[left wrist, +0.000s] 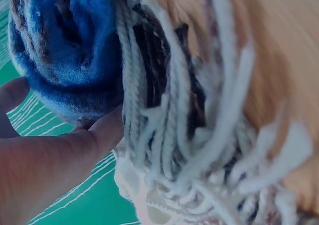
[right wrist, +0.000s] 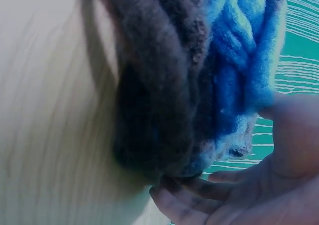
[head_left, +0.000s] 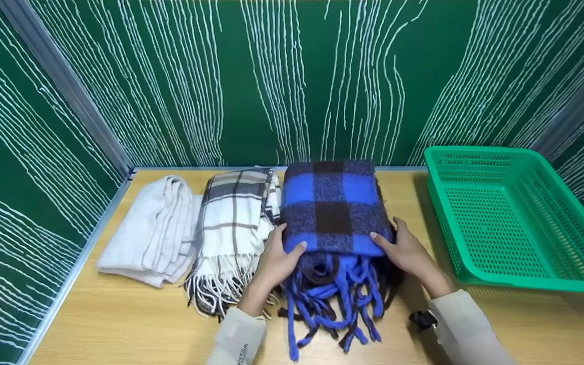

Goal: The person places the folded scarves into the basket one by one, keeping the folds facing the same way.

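Note:
A folded blue and black checked scarf (head_left: 332, 218) with thick twisted fringe lies in the middle of the table. My left hand (head_left: 276, 259) holds its near left corner, thumb on top and fingers along the side. At the opposite corner, my right hand (head_left: 411, 253) grips the edge, thumb above. In the right wrist view, the fingers of the right hand (right wrist: 239, 190) reach under the dark side of the scarf. The left wrist view shows the blue layers rolled at the scarf's end (left wrist: 70, 46), between thumb and fingers.
Left of the blue scarf lies a folded white plaid scarf (head_left: 233, 218) with thin fringe, close beside the left hand. Farther left is a folded light grey cloth (head_left: 145, 233). A green plastic basket (head_left: 467, 276) stands at the right. Green panels with white lines (head_left: 317, 81) enclose the table.

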The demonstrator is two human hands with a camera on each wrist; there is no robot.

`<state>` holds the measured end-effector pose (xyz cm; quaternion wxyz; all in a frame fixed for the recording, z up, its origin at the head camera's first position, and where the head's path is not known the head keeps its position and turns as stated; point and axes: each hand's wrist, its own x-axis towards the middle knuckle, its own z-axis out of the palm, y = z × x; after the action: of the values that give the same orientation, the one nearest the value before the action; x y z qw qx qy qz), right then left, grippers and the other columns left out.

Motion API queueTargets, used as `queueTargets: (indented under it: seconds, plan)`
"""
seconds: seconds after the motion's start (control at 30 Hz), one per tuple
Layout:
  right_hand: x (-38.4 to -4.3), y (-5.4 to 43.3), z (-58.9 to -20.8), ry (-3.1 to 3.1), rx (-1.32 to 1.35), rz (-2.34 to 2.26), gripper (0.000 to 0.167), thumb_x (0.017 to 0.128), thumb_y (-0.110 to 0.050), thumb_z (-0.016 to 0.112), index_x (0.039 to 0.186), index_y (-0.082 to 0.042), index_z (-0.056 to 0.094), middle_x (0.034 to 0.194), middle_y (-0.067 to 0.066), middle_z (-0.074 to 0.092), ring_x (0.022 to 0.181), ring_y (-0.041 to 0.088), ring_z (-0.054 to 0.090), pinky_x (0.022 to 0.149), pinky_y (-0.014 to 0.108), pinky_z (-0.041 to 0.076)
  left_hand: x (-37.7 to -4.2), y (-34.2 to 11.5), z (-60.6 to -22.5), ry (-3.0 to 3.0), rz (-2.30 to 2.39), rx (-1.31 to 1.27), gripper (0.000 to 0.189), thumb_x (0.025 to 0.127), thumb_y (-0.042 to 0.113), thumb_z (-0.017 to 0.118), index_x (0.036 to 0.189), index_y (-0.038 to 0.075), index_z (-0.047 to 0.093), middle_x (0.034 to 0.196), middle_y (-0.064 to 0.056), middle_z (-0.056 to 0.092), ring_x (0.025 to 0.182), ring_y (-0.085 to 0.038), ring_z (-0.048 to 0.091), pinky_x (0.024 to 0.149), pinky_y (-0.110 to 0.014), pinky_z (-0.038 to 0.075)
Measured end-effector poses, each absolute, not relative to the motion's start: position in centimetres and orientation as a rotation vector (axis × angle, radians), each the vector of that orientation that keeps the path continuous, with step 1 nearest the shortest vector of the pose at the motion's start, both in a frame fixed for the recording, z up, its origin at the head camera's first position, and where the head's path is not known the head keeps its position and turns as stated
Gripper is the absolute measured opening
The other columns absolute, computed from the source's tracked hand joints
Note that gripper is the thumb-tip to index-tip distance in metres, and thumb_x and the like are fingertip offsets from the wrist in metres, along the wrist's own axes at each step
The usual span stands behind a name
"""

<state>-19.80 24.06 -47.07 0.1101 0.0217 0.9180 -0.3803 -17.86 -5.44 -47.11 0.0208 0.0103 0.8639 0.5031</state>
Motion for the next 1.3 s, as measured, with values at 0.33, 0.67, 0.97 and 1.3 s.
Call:
queueTargets:
  seconds: [0.33, 0.67, 0.97, 1.3]
  plan:
    - [-20.5, 24.4, -46.9, 2.589, 0.170, -1.232, 0.098, 0.109, -0.057, 0.046, 0.161, 0.016, 0.008, 0.162, 0.045, 0.021, 0.150, 0.059, 0.026, 0.121, 0.066, 0.029, -18.4, -5.1, -47.0, 2.594, 1.618, -0.032, 0.059, 0.100, 0.031, 0.067, 0.146, 0.001, 0.047, 0.153, -0.028, 0.045, 0.145, -0.046, 0.043, 0.118, -0.060, 0.037]
    - [-21.6, 24.4, -46.6, 2.508, 0.281, -1.348, 0.091, 0.108, -0.056, 0.046, 0.159, 0.015, 0.021, 0.163, 0.039, 0.027, 0.151, 0.053, 0.030, 0.124, 0.059, 0.028, -19.1, -5.2, -47.1, 2.430, 1.712, -0.095, 0.040, 0.105, 0.033, 0.062, 0.133, 0.009, 0.046, 0.153, -0.027, 0.047, 0.141, -0.043, 0.047, 0.115, -0.057, 0.038]
    - [-22.2, 24.9, -46.4, 2.362, 0.313, -1.411, 0.091, 0.106, -0.055, 0.054, 0.158, 0.015, 0.029, 0.160, 0.038, 0.033, 0.148, 0.049, 0.037, 0.122, 0.056, 0.034, -19.3, -5.1, -47.3, 2.473, 1.726, -0.091, 0.030, 0.099, 0.027, 0.067, 0.115, 0.008, 0.050, 0.130, -0.019, 0.054, 0.117, -0.035, 0.052, 0.102, -0.049, 0.041]
    - [-22.4, 25.5, -46.3, 2.277, 0.321, -1.432, 0.092, 0.104, -0.048, 0.060, 0.160, 0.015, 0.022, 0.165, 0.036, 0.025, 0.153, 0.050, 0.028, 0.124, 0.058, 0.031, -19.3, -4.8, -47.3, 2.484, 1.726, -0.098, 0.030, 0.086, 0.014, 0.069, 0.104, 0.008, 0.046, 0.113, -0.014, 0.049, 0.107, -0.033, 0.048, 0.091, -0.040, 0.039]
